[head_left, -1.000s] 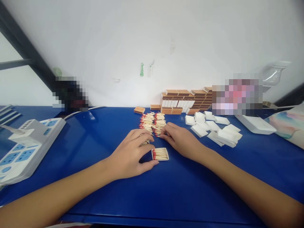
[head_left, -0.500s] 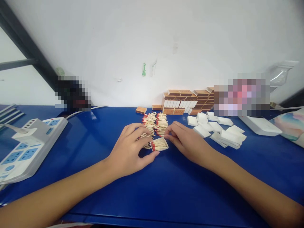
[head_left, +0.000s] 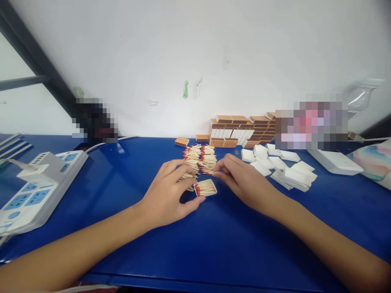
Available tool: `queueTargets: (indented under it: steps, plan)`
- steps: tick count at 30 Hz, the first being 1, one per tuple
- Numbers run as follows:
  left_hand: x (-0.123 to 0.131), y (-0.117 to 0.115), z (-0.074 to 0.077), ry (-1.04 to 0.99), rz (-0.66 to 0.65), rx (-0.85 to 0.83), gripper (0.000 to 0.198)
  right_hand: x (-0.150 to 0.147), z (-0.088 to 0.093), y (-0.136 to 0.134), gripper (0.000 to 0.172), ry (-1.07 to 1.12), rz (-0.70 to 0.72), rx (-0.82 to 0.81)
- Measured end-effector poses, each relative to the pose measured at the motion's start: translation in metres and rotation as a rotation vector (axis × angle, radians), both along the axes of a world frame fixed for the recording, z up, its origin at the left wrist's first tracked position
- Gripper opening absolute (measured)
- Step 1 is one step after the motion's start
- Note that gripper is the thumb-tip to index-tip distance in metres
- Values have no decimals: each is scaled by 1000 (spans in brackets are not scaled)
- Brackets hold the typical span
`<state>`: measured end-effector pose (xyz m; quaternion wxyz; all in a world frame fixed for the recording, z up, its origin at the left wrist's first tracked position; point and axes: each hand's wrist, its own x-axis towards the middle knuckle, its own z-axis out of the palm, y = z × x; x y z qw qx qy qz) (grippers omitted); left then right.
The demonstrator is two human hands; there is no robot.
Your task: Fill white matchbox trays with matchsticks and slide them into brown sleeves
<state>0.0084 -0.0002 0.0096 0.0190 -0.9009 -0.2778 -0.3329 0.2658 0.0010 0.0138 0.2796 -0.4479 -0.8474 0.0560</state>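
A small white matchbox tray (head_left: pixel 211 191) filled with red-tipped matches (head_left: pixel 204 188) is gripped at its left end by my left hand (head_left: pixel 171 191), thumb at the near side and fingers behind. Just beyond it lie two heaps of loose matches, one on the left (head_left: pixel 192 156) and one on the right (head_left: pixel 208 158); my left fingers partly cover more matches. My right hand (head_left: pixel 238 175) is closed in a pinch at the right heap's near edge, apart from the tray. What its fingertips hold, if anything, is too small to make out.
Several empty white trays (head_left: pixel 277 163) lie to the right. Stacked matchboxes (head_left: pixel 259 130) stand against the wall, with a single matchbox (head_left: pixel 182 141) left of them. A power strip (head_left: pixel 45 195) is at the left, and a white box (head_left: pixel 336 162) at the far right.
My right hand has shifted slightly up and away from the tray's corner. The left hand keeps its hold on the tray, almost unmoved.
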Motion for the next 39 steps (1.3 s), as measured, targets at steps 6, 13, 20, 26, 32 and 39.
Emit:
queueTargets:
  steps: [6,13,20,26,32,39]
  plan:
    - [-1,1,1,7,7,-3,21,-3,3,-5,9,5,56,10]
    - [0,2,0,3,1,-5,20,-9,3,-11,9,-31,110,-21]
    - [0,-1,4,53,-63,56,22,-17,-3,-15,8,-78,131,-65]
    - [0,1,3,31,-70,43,22,-18,-2,-16,3,-49,185,-82]
    - [-1,2,2,7,-60,34,23,-13,4,-16,7,-32,144,-33]
    - [0,-3,2,51,-130,-11,25,-5,9,-13,9,-8,100,33]
